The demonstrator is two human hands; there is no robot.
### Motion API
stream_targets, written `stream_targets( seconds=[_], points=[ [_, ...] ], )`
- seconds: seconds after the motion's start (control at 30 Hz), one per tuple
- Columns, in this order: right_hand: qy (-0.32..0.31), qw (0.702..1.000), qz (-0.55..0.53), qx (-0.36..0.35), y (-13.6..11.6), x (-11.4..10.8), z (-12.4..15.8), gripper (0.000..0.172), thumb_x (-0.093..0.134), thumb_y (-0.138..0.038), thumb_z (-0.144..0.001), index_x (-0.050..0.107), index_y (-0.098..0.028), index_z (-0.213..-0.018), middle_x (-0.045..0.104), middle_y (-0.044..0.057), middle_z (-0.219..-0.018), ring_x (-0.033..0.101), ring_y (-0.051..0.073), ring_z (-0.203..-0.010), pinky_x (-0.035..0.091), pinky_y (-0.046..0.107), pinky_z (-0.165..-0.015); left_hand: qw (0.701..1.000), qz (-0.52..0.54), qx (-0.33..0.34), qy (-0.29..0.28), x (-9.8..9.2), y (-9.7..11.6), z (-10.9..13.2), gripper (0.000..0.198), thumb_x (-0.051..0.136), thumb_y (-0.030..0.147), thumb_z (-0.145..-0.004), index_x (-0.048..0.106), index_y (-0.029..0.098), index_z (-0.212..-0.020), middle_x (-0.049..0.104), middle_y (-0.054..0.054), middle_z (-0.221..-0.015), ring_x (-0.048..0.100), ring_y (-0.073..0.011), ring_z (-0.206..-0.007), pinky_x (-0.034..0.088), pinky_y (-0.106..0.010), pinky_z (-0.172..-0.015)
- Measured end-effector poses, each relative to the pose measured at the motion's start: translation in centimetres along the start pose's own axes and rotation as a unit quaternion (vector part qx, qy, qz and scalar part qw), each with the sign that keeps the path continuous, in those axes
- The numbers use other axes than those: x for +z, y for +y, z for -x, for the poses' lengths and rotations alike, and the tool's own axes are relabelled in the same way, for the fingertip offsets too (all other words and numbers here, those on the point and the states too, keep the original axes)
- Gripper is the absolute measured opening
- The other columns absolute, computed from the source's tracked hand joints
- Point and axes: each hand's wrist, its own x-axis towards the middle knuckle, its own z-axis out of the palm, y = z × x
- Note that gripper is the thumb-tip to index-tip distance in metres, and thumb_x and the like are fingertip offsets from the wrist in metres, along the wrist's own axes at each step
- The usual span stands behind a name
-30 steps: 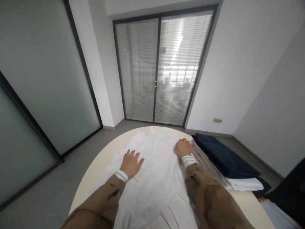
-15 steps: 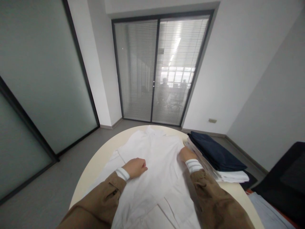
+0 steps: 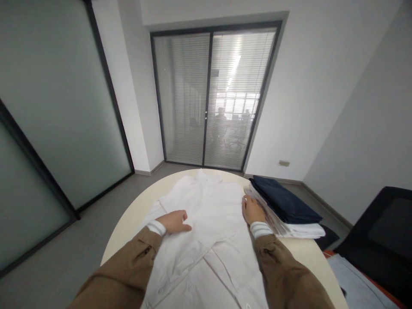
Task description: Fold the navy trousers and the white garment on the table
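On the round bench in front of you, a white shirt lies flat, and it takes up most of the top. Its collar sits close to the far rim, and the row of buttons runs toward you and out of sight.

Your left hand rests on the middle of the shirt. It is half curled and does not seem to pinch anything. It looks like its weight helps keep the cloth from sliding.

Your right hand is at the shirt's right side, with the fingers close together and pointing down on the cloth. You cannot tell from this view if they pinch the cloth or just press on it.

Just beside that hand is a pile of folded clothes, with dark blue cloth near the top and white cloth at the bottom. The pile seems set to the side to leave the shirt room. That leaves your right hand little space to move out that way. There is more bare bench on the left, by your left sleeve. Past the far rim, the bench stops.
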Motion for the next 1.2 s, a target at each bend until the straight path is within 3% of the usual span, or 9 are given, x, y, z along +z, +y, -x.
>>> stream_targets(
  seconds=[0.1, 0.27, 0.43, 0.57, 0.67, 0.77, 0.93, 1.07, 1.2],
  points=[
    [0.0, 0.999, 0.003, -0.054, 0.1, 0.2, 0.3, 0.041, 0.041, -0.037, -0.098, 0.06, -0.016, -0.127, 0.058, 0.017, -0.128, 0.058, 0.027, -0.112, 0.041, 0.036, -0.097, 0.994, 0.062, -0.006, -0.087, -0.8, -1.4, 0.5, 0.051, 0.069, 0.043, -0.067, 0.053, 0.019, -0.11, 0.067, -0.005, -0.096, 0.063, -0.0209, -0.071, 0.044, -0.028, -0.055],
    [-0.006, 0.996, 0.023, -0.083, 0.3, 0.7, 0.6, 0.041, 0.04, -0.037, -0.098, 0.063, -0.017, -0.125, 0.053, 0.015, -0.135, 0.049, 0.03, -0.12, 0.035, 0.039, -0.104, 0.996, 0.076, 0.002, -0.054, -1.6, -3.4, 1.1, 0.046, 0.071, 0.045, -0.063, 0.055, 0.021, -0.098, 0.062, 0.0, -0.084, 0.061, -0.019, -0.074, 0.044, -0.026, -0.057],
    [-0.006, 0.997, 0.022, -0.079, 0.4, 1.0, 0.5, 0.043, 0.039, -0.038, -0.098, 0.063, -0.017, -0.126, 0.051, 0.015, -0.139, 0.047, 0.03, -0.122, 0.035, 0.04, -0.105, 0.982, 0.112, -0.059, -0.141, -2.4, -4.4, 2.6, 0.063, 0.08, 0.049, -0.047, 0.057, 0.022, -0.1, 0.065, -0.002, -0.091, 0.063, -0.0212, -0.07, 0.045, -0.026, -0.05],
    [-0.007, 0.996, 0.02, -0.083, 0.4, 0.9, 0.6, 0.044, 0.038, -0.039, -0.098, 0.063, -0.018, -0.127, 0.048, 0.016, -0.142, 0.045, 0.031, -0.126, 0.035, 0.041, -0.105, 0.987, 0.069, -0.041, -0.139, -2.8, -5.7, 3.1, 0.055, 0.081, 0.046, -0.047, 0.062, 0.023, -0.093, 0.068, 0.0, -0.083, 0.064, -0.0227, -0.072, 0.044, -0.027, -0.052],
    [-0.012, 0.996, 0.025, -0.082, 0.3, 0.8, 0.6, 0.044, 0.039, -0.039, -0.098, 0.063, -0.018, -0.128, 0.048, 0.016, -0.143, 0.045, 0.031, -0.126, 0.036, 0.041, -0.105, 0.993, 0.063, -0.049, -0.084, -3.0, -6.5, 2.5, 0.044, 0.075, 0.052, -0.06, 0.063, 0.021, -0.089, 0.069, 0.0, -0.078, 0.065, -0.0219, -0.071, 0.046, -0.027, -0.055],
    [-0.016, 0.996, 0.025, -0.079, 0.1, 0.5, 0.6, 0.044, 0.039, -0.039, -0.097, 0.063, -0.019, -0.128, 0.047, 0.015, -0.143, 0.046, 0.031, -0.125, 0.036, 0.041, -0.105, 0.995, 0.047, -0.07, 0.046, -3.2, -7.1, 1.2, 0.036, 0.055, 0.053, -0.083, 0.064, 0.019, -0.091, 0.071, -0.006, -0.084, 0.067, -0.0221, -0.075, 0.05, -0.03, -0.065],
    [0.005, 0.995, 0.034, -0.094, -0.2, 0.1, 0.9, 0.041, 0.044, -0.041, -0.096, 0.066, -0.021, -0.123, 0.048, 0.013, -0.144, 0.046, 0.032, -0.123, 0.037, 0.043, -0.101, 0.964, -0.015, -0.089, 0.25, -3.1, -8.6, -1.4, 0.036, 0.048, 0.037, -0.091, 0.06, 0.019, -0.12, 0.063, -0.011, -0.129, 0.059, -0.0234, -0.118, 0.042, -0.031, -0.101],
    [0.012, 0.993, 0.019, -0.112, -0.7, -0.4, 1.2, 0.038, 0.044, -0.042, -0.096, 0.067, -0.026, -0.121, 0.05, 0.009, -0.143, 0.043, 0.031, -0.126, 0.037, 0.045, -0.099, 0.955, -0.018, -0.126, 0.269, -2.7, -9.8, -3.0, 0.048, 0.042, 0.037, -0.095, 0.049, 0.015, -0.137, 0.062, -0.014, -0.133, 0.06, -0.0243, -0.119, 0.043, -0.033, -0.101],
    [0.01, 0.991, 0.0, -0.131, -1.3, -0.8, 1.3, 0.039, 0.04, -0.043, -0.098, 0.067, -0.027, -0.121, 0.053, 0.008, -0.141, 0.044, 0.029, -0.126, 0.036, 0.045, -0.101, 0.945, -0.028, -0.163, 0.284, -2.7, -10.3, -4.1, 0.041, 0.042, 0.038, -0.095, 0.059, 0.016, -0.124, 0.068, -0.014, -0.122, 0.064, -0.0263, -0.111, 0.046, -0.035, -0.094]
  ],
)
